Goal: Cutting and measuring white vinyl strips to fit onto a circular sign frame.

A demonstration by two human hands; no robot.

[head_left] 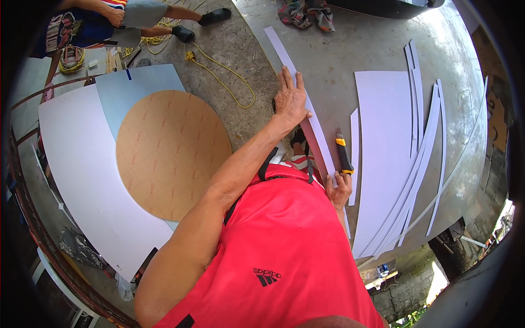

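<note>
A long white strip [326,154] runs slantwise along the near edge of the grey metal table, its side towards me tinted pink. My left hand [290,99] lies on its far half, fingers stretched out along the strip and thumb at its right edge. Lower down, my right hand [340,189] has its fingers bent around the strip's near part; their undersides are hidden. Just beyond those fingertips lies a black and yellow utility knife [343,154], and beside it a short white strip [354,156].
On the table [339,60] are a white sheet [383,142], several thin strips [441,158] and a crumpled cloth [306,15]. To my left, a round brown board [174,153] rests on a large white sheet [82,164]. A yellow cord [240,104] and another person's feet [213,17] are on the floor.
</note>
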